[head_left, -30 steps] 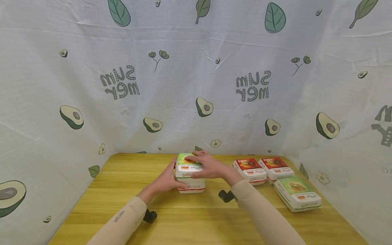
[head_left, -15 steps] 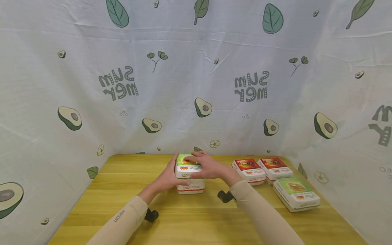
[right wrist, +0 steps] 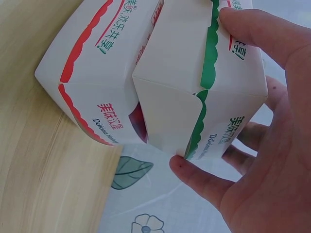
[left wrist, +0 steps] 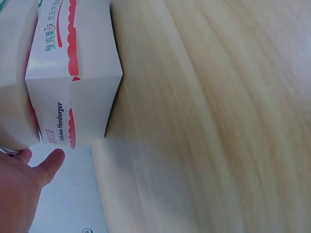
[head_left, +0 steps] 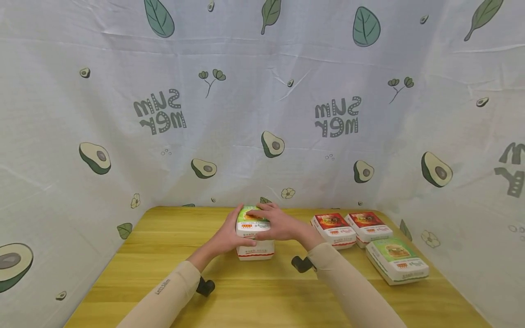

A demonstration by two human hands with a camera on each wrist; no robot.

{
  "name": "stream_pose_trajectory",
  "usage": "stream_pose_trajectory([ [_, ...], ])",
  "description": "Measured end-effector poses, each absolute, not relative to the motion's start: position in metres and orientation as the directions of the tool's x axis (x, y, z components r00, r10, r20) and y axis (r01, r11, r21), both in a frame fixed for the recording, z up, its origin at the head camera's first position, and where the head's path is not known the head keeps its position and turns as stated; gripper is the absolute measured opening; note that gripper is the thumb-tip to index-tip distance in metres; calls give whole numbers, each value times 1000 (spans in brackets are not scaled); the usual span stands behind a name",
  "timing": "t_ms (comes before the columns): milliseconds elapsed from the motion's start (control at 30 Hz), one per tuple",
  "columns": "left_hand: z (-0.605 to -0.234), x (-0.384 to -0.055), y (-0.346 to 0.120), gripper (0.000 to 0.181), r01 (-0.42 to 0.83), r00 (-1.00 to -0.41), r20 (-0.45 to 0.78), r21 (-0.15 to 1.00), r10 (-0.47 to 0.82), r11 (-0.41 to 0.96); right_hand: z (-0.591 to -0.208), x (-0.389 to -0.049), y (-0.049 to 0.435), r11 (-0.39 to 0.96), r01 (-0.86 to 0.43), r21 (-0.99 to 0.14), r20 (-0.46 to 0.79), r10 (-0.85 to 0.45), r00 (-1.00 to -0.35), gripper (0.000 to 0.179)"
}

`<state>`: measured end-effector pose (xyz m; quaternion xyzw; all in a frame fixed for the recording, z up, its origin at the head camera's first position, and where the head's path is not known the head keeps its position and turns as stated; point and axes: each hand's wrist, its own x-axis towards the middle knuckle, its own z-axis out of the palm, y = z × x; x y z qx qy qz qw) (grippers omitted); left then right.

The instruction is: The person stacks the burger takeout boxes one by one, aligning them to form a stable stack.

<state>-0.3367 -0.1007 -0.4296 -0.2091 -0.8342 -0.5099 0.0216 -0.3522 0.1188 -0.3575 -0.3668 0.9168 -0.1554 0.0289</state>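
A green-topped hamburger box [head_left: 247,228] sits on a red-trimmed white hamburger box [head_left: 255,253], both at the middle of the wooden table. My left hand [head_left: 225,236] grips the upper box by its left side, thumb across the lower front. From the right, my right hand [head_left: 282,224] holds the same box, thumb on its front and fingers over the top and far side. The right wrist view shows the green-trimmed box [right wrist: 170,82] lying against the red-trimmed one [right wrist: 104,87]. In the left wrist view, only part of the left hand [left wrist: 22,187] shows beside the boxes.
On the right of the table [head_left: 254,300] lie two red-topped hamburger boxes [head_left: 337,233] side by side, with another green-topped box [head_left: 399,264] in front of them. A white printed cloth [head_left: 242,118] hangs behind the table's far edge.
My left hand has moved slightly up, its thumb rising from the lower box's front toward the upper box. The right hand and the boxes look nearly unmoved.
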Motion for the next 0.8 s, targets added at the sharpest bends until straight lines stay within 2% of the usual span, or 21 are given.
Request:
stream_pose_trajectory([
  [267,-432,-337,-101,113,381,-912,271,838,309,390,-358,-350,118,689,-657,-306,52,-677,-734,71],
  [800,-432,-337,-100,111,373,-919,267,827,289,422,-358,-352,118,680,-664,-310,52,-686,-726,72],
])
